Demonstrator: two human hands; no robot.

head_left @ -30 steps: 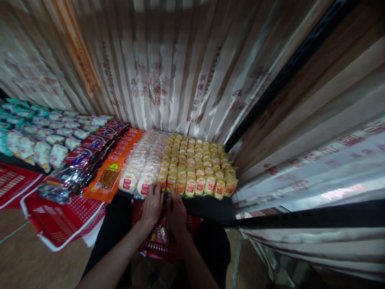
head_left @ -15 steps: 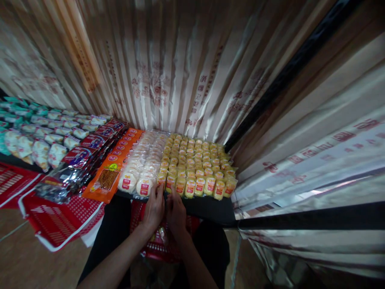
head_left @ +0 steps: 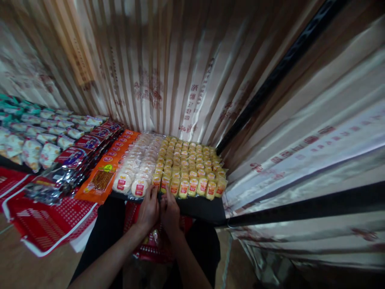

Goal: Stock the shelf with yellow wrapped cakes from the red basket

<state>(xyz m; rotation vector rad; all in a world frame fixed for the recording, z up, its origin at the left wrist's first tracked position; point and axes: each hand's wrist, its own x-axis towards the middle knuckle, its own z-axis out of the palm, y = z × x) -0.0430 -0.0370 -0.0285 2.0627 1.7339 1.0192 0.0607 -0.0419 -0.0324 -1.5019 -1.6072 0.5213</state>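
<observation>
Fingers [head_left: 168, 193] of the left hand [head_left: 148, 211] and right hand [head_left: 170, 214], side by side at lower centre, lie at the front row of yellow snack packets [head_left: 184, 188]; whether they pinch one cannot be told. The packets stand in rows on a black shelf [head_left: 204, 209], mid-frame, right of round white crackers [head_left: 139, 187] and an orange snack bag [head_left: 100, 182].

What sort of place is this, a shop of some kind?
Probably a snack shop or stall, though I can't be certain. Yellow-wrapped snacks and round white crackers are lined up in rows on a dark ledge, with red plastic baskets below its front edge.
</observation>
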